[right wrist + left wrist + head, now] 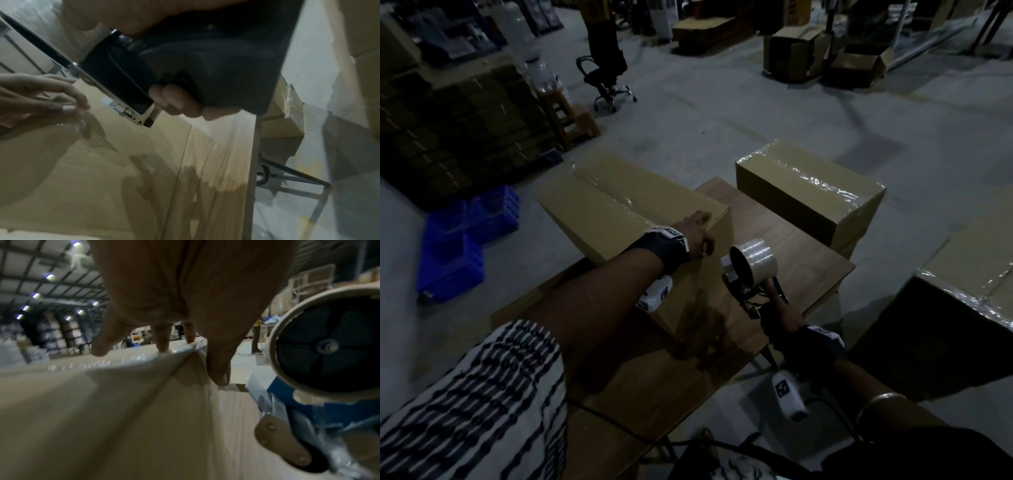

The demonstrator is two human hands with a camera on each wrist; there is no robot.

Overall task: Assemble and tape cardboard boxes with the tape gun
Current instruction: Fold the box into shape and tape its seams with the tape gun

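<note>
Right hand [779, 317] grips tape gun [751, 270] — box [626, 212] seam apparently taped, glossy.

No text, label, brand or number can be read in any view. The white wrist-camera housings [654, 297] and the wristbands [671, 234] carry small black square markings, at about 9 and 5 o'clock from the tape roll [755, 258], too small and blurred to make out.
</note>
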